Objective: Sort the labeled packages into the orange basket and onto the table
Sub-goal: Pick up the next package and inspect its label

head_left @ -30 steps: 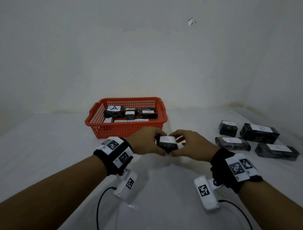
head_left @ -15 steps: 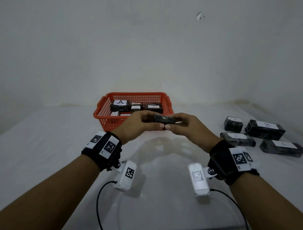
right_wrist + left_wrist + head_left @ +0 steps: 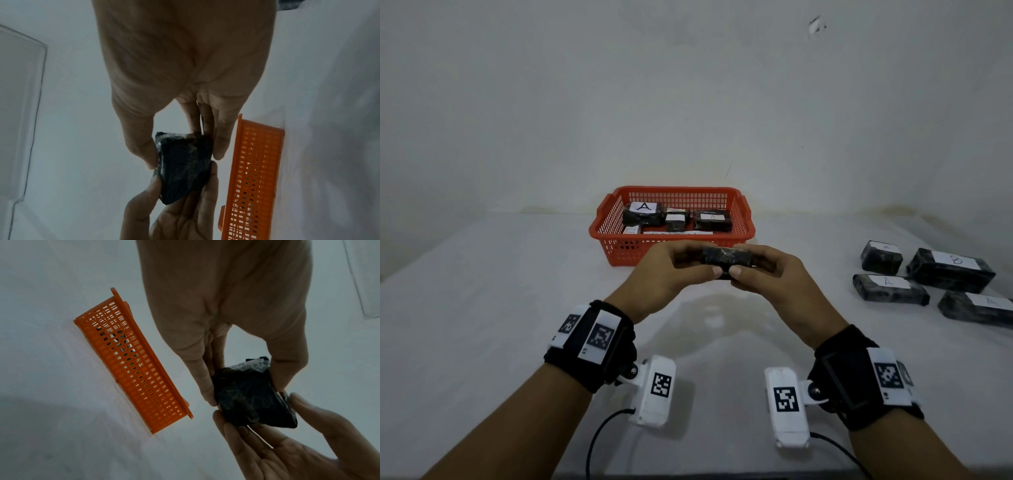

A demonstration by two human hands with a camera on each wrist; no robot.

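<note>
A small black wrapped package (image 3: 726,257) is held in the air between both hands, just in front of the orange basket (image 3: 619,248). My left hand (image 3: 674,270) pinches its left end and my right hand (image 3: 767,272) pinches its right end. Its label is turned away and hidden. The wrist views show the same package (image 3: 249,394) (image 3: 185,164) gripped by thumbs and fingers from both sides. Inside the basket lie several black packages with white labels, one marked A (image 3: 643,207). Several more labeled packages lie on the table at the right, one marked B (image 3: 950,269).
The white table (image 3: 482,291) runs to a white wall behind the basket. The packages at the right sit near the table's right edge. Camera cables trail from both wrists near the front edge.
Both hands have lifted the package off the table and carried it forward toward the basket. Its white label, seen on top earlier, has turned out of sight.
</note>
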